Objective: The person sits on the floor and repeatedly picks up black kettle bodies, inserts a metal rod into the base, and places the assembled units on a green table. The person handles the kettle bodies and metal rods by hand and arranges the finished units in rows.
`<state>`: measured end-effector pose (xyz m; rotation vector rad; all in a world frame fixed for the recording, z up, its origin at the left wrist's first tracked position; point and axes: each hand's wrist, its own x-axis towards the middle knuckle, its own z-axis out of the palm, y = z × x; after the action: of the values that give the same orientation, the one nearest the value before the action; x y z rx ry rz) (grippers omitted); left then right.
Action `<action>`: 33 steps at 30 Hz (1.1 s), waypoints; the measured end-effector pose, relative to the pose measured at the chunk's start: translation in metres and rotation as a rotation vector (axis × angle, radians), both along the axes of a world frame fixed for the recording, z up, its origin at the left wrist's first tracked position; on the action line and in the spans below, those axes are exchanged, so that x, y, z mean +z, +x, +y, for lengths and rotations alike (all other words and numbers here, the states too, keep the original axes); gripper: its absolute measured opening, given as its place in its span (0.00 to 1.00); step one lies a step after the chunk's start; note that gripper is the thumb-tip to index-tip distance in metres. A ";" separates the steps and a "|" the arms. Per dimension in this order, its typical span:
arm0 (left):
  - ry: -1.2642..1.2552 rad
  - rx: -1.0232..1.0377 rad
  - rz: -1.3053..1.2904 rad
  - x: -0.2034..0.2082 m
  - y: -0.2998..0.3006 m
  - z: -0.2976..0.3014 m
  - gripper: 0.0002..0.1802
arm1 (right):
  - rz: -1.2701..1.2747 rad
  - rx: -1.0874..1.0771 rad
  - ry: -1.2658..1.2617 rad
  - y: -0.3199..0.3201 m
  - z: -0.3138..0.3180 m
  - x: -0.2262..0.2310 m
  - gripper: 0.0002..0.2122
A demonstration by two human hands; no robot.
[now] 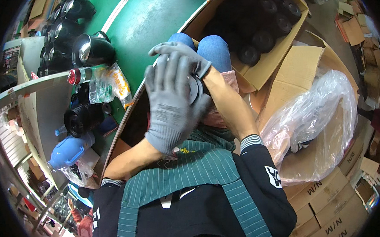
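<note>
Both my hands wear grey work gloves and meet above my lap. My left hand [168,102] lies with its long fingers stretched along a black round part [195,89], its thumb near the part's edge. Across the far side reaches my right hand [184,57], its fingers pointing left behind the left fingertips. The part sits between the two hands, showing a dark disc-like face with a paler rim. Most of it is hidden by the gloves, so its exact kind cannot be made out.
A green workbench [146,17] carries black bell-shaped housings [92,51], a red-capped bottle [75,76] and a blue jug [71,151]. On my right stand a carton [283,59] of black round pieces and an open box with a clear plastic bag [319,116]. Stacked cartons [329,207] lie beyond.
</note>
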<state>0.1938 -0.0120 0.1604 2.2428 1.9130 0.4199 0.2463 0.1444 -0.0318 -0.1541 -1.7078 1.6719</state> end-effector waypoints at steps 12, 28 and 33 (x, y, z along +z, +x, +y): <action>-0.145 0.291 -0.534 -0.037 -0.099 0.006 0.22 | 0.491 0.060 -0.817 0.071 -0.071 0.019 0.10; -0.585 -0.255 -0.843 -0.092 -0.107 0.112 0.22 | -0.227 0.270 0.507 0.097 -0.074 0.144 0.13; -0.533 -0.511 -0.952 -0.124 -0.077 0.146 0.22 | -0.433 0.441 0.582 0.071 -0.091 0.159 0.12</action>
<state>0.1170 0.1343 0.0361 1.6132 0.8099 0.6366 0.3174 0.0534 0.1272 0.1621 -2.6410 1.4147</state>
